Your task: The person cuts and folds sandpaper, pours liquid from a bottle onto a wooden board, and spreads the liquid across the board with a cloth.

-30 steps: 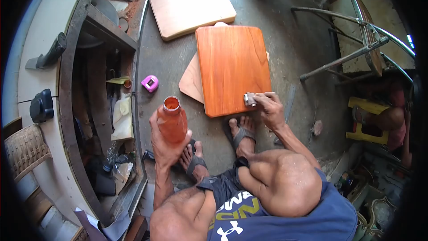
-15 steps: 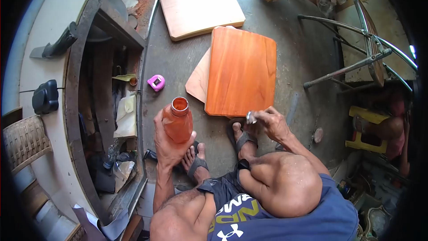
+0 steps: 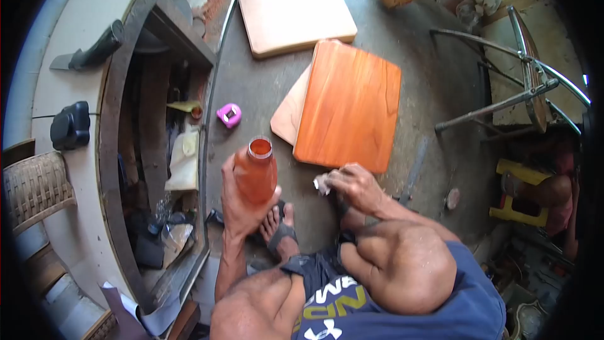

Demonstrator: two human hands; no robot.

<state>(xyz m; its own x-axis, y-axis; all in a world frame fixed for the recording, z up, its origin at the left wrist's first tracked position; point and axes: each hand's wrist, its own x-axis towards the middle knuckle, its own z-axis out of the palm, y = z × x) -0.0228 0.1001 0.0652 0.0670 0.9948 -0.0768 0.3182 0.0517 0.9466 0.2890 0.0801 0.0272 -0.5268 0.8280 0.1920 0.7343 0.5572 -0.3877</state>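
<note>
My left hand [image 3: 236, 211] is wrapped round an uncapped plastic bottle [image 3: 255, 179] coated inside with reddish-orange liquid. Between the fingers of my right hand [image 3: 357, 187] is a small wadded rag [image 3: 322, 184], pale with a darker part. Just beyond that hand lies an orange-stained wooden board [image 3: 349, 107] with rounded corners and a glossy top. It rests askew over a paler bare board [image 3: 290, 110], most of which is hidden. The right hand is close to the near edge of the stained board; I cannot tell whether it touches.
A stack of unstained boards [image 3: 296, 16] lies farther back. A pink tape measure [image 3: 229, 115] sits left on the floor, and a metal ruler-like strip [image 3: 416, 167] right. A folding chair [image 3: 503, 75] stands at right, near another person on a yellow stool [image 3: 519, 215]. A knife [image 3: 94, 49] lies on the left bench.
My right hand has moved left with the rag, toward the bottle. The view has shifted slightly, so the boards appear a little farther right. My left hand still holds the bottle.
</note>
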